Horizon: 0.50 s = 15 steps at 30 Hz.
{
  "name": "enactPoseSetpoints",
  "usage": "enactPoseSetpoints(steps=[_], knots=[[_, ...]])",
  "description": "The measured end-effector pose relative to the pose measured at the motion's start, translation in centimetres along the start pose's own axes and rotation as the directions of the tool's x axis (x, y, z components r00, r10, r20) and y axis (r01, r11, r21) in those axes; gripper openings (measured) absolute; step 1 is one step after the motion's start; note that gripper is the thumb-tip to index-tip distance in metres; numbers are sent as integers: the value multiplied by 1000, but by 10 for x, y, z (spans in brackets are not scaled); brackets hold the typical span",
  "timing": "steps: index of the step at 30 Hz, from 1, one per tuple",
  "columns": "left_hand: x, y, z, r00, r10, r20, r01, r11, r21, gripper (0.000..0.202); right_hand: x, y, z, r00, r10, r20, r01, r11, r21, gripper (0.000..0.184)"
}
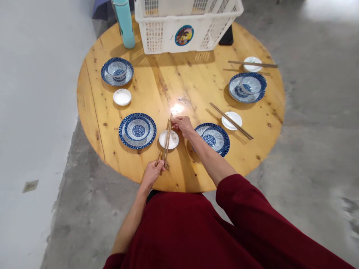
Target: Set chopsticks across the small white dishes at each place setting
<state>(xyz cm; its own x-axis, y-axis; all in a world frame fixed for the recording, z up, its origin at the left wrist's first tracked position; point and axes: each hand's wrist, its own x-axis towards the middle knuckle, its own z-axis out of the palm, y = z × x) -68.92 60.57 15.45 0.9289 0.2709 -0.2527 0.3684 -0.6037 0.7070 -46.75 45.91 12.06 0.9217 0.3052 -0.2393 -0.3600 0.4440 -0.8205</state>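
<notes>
A pair of brown chopsticks (167, 140) lies across a small white dish (168, 139) near the front of the round wooden table (157, 86). My left hand (151, 173) pinches the chopsticks' near ends at the table's edge. My right hand (183, 125) is closed on their far tips. A blue-patterned plate with a bowl (137, 130) sits just left of the dish. Another blue plate and bowl (214, 139) lies to the right, partly hidden by my right forearm.
Two more blue plate-and-bowl sets (117, 71) (247, 87) sit at far left and right. White dishes (122, 96) (231, 120) (252, 64) lie near them, two with chopsticks across. A white plastic basket (185, 26) and teal bottle (124, 24) stand at the back.
</notes>
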Motion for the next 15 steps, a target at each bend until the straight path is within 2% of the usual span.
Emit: enactPoseSetpoints(steps=[11, 15], knots=[[-4, 4, -4, 999, -40, 5, 39, 999, 19, 50, 1, -2, 1, 1000, 8, -13, -8, 1000, -1, 33], [-3, 5, -4, 1000, -23, 14, 23, 999, 27, 57, 0, -4, 1, 1000, 5, -24, -5, 1000, 2, 34]])
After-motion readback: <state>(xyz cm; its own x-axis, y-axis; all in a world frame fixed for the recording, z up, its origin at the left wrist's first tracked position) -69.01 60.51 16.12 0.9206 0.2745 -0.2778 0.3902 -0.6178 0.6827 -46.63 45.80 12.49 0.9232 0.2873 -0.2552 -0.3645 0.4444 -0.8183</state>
